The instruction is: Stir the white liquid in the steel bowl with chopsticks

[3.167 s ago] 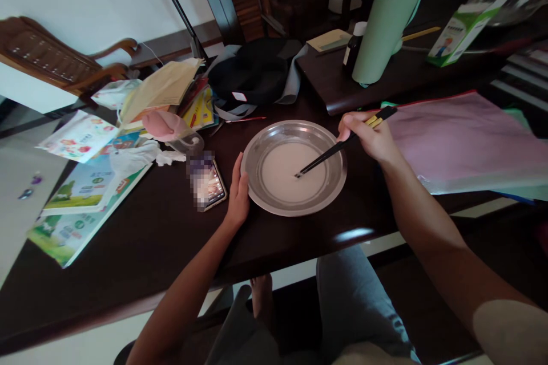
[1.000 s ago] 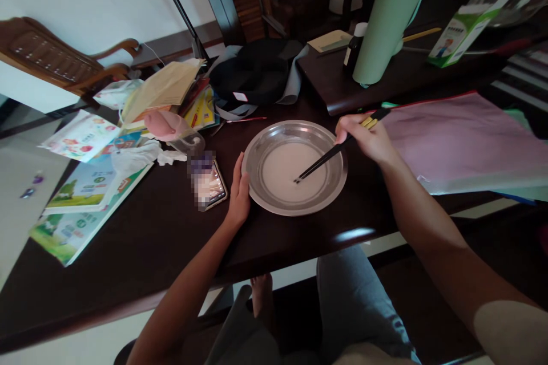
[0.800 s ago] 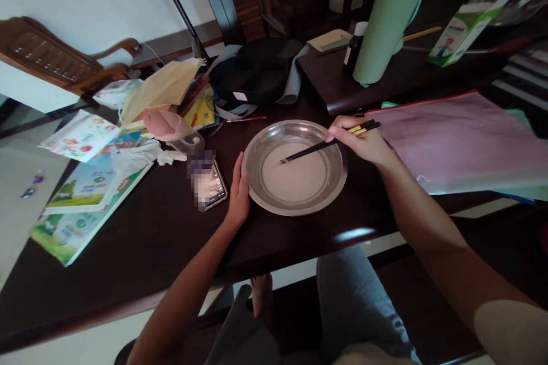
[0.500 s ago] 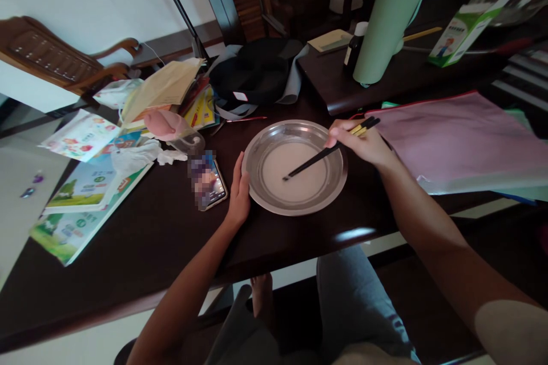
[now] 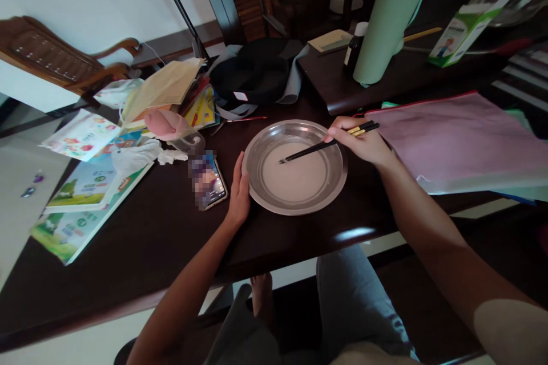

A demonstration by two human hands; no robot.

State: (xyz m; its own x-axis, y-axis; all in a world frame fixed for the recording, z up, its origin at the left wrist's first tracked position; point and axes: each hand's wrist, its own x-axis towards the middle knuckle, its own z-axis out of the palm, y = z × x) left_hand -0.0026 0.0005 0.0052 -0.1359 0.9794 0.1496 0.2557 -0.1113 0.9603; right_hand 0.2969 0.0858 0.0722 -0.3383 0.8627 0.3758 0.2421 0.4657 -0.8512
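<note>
A round metal basin (image 5: 295, 210) stands on the dark table, with a whitish, cloudy liquid (image 5: 299, 178) in its bottom. Against the basin's left rim rests my left hand (image 5: 240, 191), its fingers stretched out along the edge. My right hand (image 5: 355, 140) is closed round a pair of black chopsticks (image 5: 314, 148) with gold bands, over the right rim. The chopstick tips point left and meet the liquid at its upper left part; how deep they reach is unclear. A phone (image 5: 209, 179) with its screen lit lies left of my left hand.
A pink zip folder (image 5: 458, 140) lies right of my right hand. Beyond the basin are a black bag (image 5: 252, 77), a red pen (image 5: 247, 119), a dark bottle (image 5: 355, 48) and a green cylinder (image 5: 389, 23). Books (image 5: 81, 222) and papers cover the table's left side.
The chopstick tips have moved up and slightly left in the liquid, and the chopsticks now lie flatter. My left hand and the basin have stayed where they were.
</note>
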